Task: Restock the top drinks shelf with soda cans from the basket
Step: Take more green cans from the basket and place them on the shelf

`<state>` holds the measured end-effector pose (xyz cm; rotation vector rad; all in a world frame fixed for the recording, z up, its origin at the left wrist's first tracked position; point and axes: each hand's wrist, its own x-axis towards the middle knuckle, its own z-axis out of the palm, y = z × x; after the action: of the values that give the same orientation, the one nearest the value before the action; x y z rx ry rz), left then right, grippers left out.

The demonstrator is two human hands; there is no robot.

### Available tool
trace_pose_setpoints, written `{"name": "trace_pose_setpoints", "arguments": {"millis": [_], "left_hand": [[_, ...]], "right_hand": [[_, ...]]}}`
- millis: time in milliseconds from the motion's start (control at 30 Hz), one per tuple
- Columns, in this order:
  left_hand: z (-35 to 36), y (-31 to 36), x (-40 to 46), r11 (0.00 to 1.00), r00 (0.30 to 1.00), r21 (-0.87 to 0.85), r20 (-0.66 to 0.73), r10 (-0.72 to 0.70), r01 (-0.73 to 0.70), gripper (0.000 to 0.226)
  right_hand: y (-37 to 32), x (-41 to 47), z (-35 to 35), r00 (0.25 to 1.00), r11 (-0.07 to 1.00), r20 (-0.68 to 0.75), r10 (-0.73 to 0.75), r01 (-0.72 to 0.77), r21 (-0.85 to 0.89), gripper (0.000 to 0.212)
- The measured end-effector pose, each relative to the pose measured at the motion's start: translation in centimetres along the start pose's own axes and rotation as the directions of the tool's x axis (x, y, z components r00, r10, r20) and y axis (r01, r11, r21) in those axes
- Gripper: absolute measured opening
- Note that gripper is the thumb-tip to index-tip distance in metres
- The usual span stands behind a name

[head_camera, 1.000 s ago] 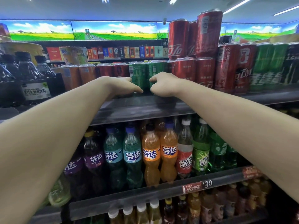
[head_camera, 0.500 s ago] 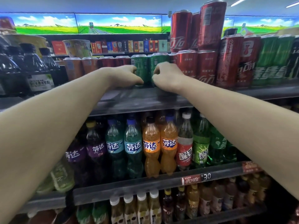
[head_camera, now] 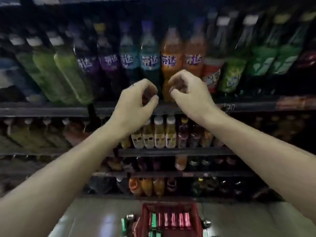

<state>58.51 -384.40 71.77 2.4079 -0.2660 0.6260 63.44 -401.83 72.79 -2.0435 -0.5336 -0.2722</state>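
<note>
The view is tilted down and the top can shelf is out of frame. My left hand (head_camera: 136,100) and my right hand (head_camera: 188,93) hang side by side in mid-air in front of the orange and teal soda bottles. Their fingers are loosely curled and hold nothing. Far below on the floor stands the red basket (head_camera: 169,205). Through its mesh wall show red cans (head_camera: 172,221) and green cans (head_camera: 153,219). Another green can (head_camera: 124,224) lies just left of the basket.
Bottle shelves fill the view: green, purple, teal and orange soda bottles (head_camera: 169,62) on the upper one, juice bottles (head_camera: 159,134) below, and further dark rows beneath. The shelf edge (head_camera: 51,110) runs just under my hands. Grey floor tiles (head_camera: 95,219) surround the basket.
Both hands have come off the green cans on the top shelf and dropped lower, empty. The view has swung down from the can shelf to the lower shelves and the basket.
</note>
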Motion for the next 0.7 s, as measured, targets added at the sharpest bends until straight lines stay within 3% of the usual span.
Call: {"name": "trace_pose_setpoints", "arguments": {"millis": [100,300,533,633,700], "left_hand": [[5.6,-3.6,-5.0,0.987,0.965,0.091,0.215,-0.150,0.133,0.016],[13.1,-9.6,-14.2,0.923,0.787,0.215,0.483,-0.385,0.320,0.034],[21.9,-17.8,-24.5,0.852,0.604,0.254,0.614,-0.508,0.457,0.035],[26.9,-21.6,-29.5,0.817,0.554,0.260,0.626,-0.549,0.515,0.031],[31.0,-24.2,-33.3,0.775,0.481,0.289,0.647,-0.591,0.562,0.037]], "right_hand": [[5.8,-4.2,4.1,0.944,0.966,0.203,0.259,-0.251,-0.065,0.015],[13.5,-12.4,11.3,0.789,0.849,0.316,0.527,-0.501,-0.168,0.022],[24.0,-22.5,20.8,0.624,0.686,0.284,0.728,-0.669,-0.287,0.023],[29.3,-27.3,24.6,0.548,0.627,0.311,0.777,-0.719,-0.299,0.025],[33.6,-30.7,27.3,0.493,0.594,0.346,0.798,-0.739,-0.316,0.021]]}}
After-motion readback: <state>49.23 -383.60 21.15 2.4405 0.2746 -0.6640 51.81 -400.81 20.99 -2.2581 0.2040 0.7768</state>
